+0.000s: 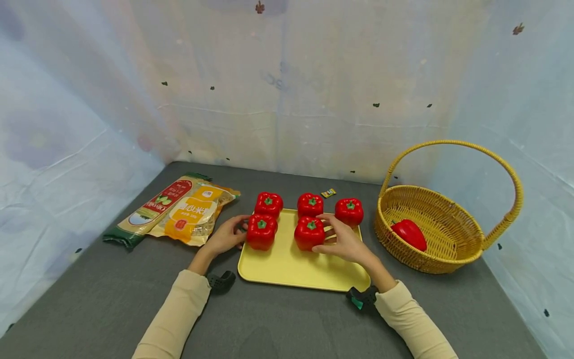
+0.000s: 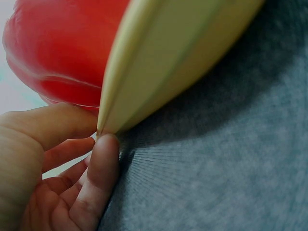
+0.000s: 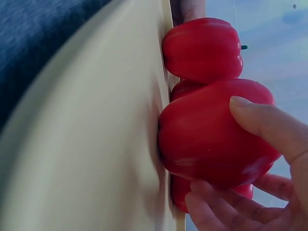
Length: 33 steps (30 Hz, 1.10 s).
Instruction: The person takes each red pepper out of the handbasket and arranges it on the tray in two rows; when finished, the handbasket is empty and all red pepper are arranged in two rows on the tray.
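My left hand (image 1: 228,234) is at the left edge of a yellow tray (image 1: 296,274). In the left wrist view its thumb and a finger pinch the tray's rim (image 2: 108,113), close beside a red bell pepper (image 1: 262,233). My right hand (image 1: 344,242) holds another red bell pepper (image 3: 216,132), thumb on one side and fingers curled on the other; this pepper sits low over the tray's right half. Along the tray's back edge stand a left pepper (image 1: 268,203), a middle pepper (image 1: 310,203) and a right pepper (image 1: 349,212), green stems up.
To the right stands a yellow wicker basket (image 1: 453,257) with a tall arched handle and one red pepper (image 1: 410,235) lying inside. At the left lie a green-ended package (image 1: 157,207) and an orange-and-clear bag (image 1: 193,214). A small yellow-and-black packet (image 1: 329,193) lies behind the tray.
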### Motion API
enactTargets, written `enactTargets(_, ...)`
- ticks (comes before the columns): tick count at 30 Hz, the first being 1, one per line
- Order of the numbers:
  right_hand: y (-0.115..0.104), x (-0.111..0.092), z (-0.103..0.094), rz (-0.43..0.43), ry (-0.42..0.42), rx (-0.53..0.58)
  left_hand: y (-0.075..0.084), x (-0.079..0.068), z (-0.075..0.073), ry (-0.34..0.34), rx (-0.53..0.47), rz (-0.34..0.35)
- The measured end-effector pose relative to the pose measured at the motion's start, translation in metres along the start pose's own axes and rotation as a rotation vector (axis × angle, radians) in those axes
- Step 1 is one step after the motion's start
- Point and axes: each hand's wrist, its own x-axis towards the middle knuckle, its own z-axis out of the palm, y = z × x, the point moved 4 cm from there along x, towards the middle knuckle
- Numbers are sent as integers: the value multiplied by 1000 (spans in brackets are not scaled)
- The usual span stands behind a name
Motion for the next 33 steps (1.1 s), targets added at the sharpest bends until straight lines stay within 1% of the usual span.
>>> enactTargets(3,13,3,2,-6,11,-5,0,0,0,2,-1,-4)
enactTargets(5,17,4,3,-8,13,-6,0,0,0,4,-2,-7)
enactTargets(13,18,3,-2,8,-2,-22,-2,0,0,6,-13,-13)
enactTargets(20,13,-2,-19,-9,-14,-84,-3,1,1,12,-9,-27)
enactTargets(27,9,-8,-33,-49,-59,-134,-1,0,0,8,-8,-7)
enactTargets(33,6,-15,-50,-68,-62,-161,1,0,0,9,-9,-2)
